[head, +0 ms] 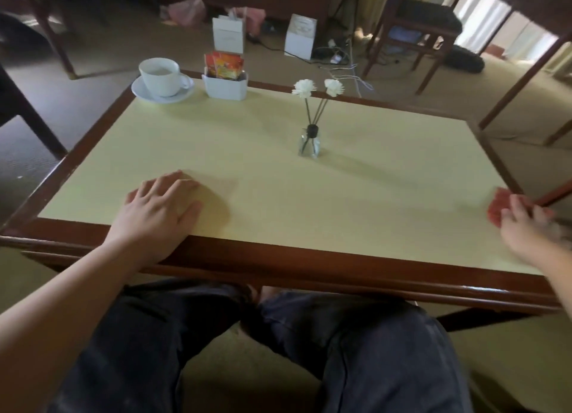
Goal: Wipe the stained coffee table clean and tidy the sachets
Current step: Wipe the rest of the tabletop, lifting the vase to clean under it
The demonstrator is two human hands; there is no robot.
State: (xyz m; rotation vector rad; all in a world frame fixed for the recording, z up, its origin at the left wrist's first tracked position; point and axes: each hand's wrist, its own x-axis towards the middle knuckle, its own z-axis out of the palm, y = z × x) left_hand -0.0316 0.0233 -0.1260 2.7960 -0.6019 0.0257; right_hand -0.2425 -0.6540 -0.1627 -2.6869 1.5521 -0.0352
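- The low coffee table (198, 259), a pale yellow top framed in dark glossy wood, stands in front of a seated person whose knees in dark trousers (356, 335) tuck under its near edge.
- The left hand (161, 202) lies flat on the near left part of the top, palm down, fingers straight and slightly spread; it holds nothing.
- The right hand (526, 227) is at the near right corner, blurred, its fingers laid over a red cloth (498, 208) pressed to the surface. Whether those fingers curl into the cloth or just lie on it I cannot tell.
- At the far left corner a white ceramic cup (161, 76) sits on its white saucer (182, 96), handle pointing right.
- Just beside it to the right is a white rectangular holder (226, 87) with red and orange sachets (224, 66) standing upright inside.
- Near the middle of the top, a little to the right, stands a small clear glass diffuser bottle (309, 143) with a black neck, dark reeds and two white paper flowers (318, 87).
- Beyond the table, on the carpet, are two white boxes (229, 33), pink bags (185, 10), a tangle of cables (343, 59) and a dark wooden chair (418, 25).
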